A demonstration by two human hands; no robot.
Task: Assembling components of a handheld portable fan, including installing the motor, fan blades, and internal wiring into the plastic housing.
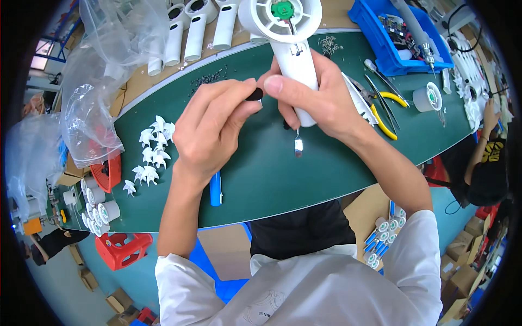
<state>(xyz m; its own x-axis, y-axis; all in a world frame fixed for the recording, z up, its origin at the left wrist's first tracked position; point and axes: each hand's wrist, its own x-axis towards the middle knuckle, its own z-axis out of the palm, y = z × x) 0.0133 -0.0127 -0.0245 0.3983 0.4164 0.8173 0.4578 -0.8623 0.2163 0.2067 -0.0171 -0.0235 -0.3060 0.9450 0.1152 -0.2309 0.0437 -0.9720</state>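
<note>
My right hand (326, 103) is closed round the white handle of a handheld fan housing (296, 62). The housing's round ribbed head, with a green centre, is at the top. A small silver metal piece (298, 145) dangles on a thin wire below the handle's lower end. My left hand (204, 125) pinches a small black rounded piece (254, 95) between thumb and fingers, just left of the handle. Its exact kind I cannot make out. On the green table (261, 179), a blue stick-shaped piece (216, 190) lies below my left hand.
White fan blades (149, 144) lie left, near white round parts (109, 211). Yellow-handled pliers (383, 122) and tweezers (380, 100) lie right. Behind are small dark screws (209, 79), more white housings (197, 32), plastic bags (89, 114) and a blue bin (399, 65).
</note>
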